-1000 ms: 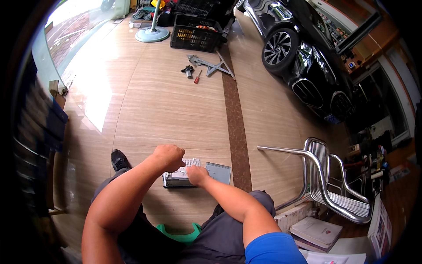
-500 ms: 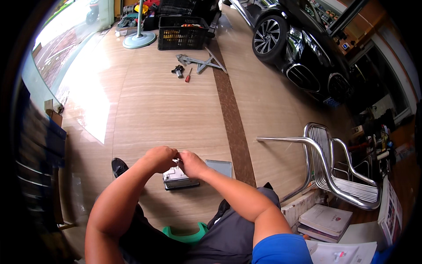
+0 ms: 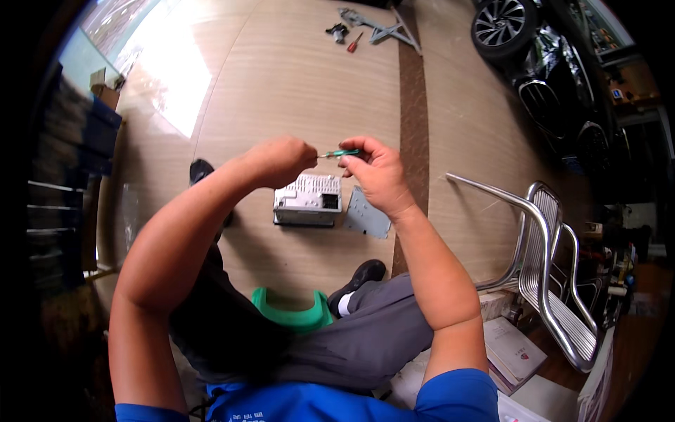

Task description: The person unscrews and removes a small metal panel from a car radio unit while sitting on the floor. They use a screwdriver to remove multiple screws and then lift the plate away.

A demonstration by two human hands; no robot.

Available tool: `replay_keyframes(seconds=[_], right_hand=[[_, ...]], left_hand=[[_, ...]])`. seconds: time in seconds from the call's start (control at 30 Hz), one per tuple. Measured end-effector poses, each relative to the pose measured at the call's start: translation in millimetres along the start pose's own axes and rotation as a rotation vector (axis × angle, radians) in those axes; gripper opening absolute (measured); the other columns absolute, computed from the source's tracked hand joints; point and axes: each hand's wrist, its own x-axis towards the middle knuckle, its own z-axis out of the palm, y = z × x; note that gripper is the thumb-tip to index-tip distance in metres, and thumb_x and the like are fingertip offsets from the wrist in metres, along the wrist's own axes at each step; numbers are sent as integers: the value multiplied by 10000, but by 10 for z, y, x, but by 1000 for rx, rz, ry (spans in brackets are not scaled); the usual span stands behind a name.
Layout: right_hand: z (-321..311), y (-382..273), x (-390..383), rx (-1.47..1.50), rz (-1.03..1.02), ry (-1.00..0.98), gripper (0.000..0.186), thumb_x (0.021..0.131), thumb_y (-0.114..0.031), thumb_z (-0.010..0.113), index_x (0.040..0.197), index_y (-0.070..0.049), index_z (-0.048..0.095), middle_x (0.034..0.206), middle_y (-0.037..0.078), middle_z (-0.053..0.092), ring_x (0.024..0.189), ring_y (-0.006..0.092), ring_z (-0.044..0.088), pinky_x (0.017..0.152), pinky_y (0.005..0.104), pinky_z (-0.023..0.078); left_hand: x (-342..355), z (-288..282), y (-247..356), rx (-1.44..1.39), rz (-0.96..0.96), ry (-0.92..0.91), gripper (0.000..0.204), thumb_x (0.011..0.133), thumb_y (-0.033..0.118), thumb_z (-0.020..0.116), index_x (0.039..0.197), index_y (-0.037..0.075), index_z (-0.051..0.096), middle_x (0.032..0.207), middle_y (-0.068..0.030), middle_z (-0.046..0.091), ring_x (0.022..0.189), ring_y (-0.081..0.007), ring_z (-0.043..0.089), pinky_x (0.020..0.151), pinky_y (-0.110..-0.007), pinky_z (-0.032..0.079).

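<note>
My right hand (image 3: 383, 176) pinches the green handle of a small screwdriver (image 3: 342, 152), held level above the floor. Its thin metal shaft runs left to the fingertips of my left hand (image 3: 283, 160). Those fingers are closed at the shaft's end, and whether they grip the tip or some small part is hidden. Below both hands a boxy silver metal unit, resembling a car stereo (image 3: 307, 200), rests on the floor, with a dark socket in its top. Beside it on the right lies a flat grey metal plate (image 3: 368, 214).
A green plastic stool (image 3: 292, 318) is between my legs. Farther off lie a red-handled screwdriver (image 3: 354, 43), a small black motor-like part (image 3: 337, 32) and a metal linkage (image 3: 385, 32). A steel-tube chair (image 3: 545, 239) stands right, a black car (image 3: 548, 98) beyond it.
My hands have moved apart, and the green screwdriver now shows between them. The view has shifted, so the silver unit and plate are less covered.
</note>
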Motion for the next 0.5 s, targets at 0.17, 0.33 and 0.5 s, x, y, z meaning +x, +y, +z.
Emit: replay_keyframes(seconds=[0.17, 0.33, 0.5], right_hand=[[26, 270, -5, -518, -278, 6, 212, 882, -21, 629, 1087, -5, 680, 906, 146, 707, 811, 270, 690, 752, 332, 555], [165, 471, -53, -1006, -149, -230, 230, 929, -281, 613, 901, -63, 682, 912, 197, 685, 887, 380, 665, 769, 477, 530], [219, 835, -20, -1157, -69, -372, 171, 924, -200, 580, 985, -71, 675, 933, 200, 675, 933, 381, 659, 822, 478, 530]], left_hand=[[-62, 113, -131, 76, -92, -26, 315, 921, 307, 653, 1074, 33, 683, 1007, -185, 711, 974, -378, 671, 823, -462, 533], [-90, 111, -159, 143, -86, -95, 354, 884, 278, 706, 1116, 14, 662, 986, -211, 706, 997, -392, 657, 855, -478, 513], [-98, 101, -62, 109, -85, -116, 327, 901, 288, 693, 1078, 15, 661, 976, -201, 705, 1008, -389, 653, 863, -476, 511]])
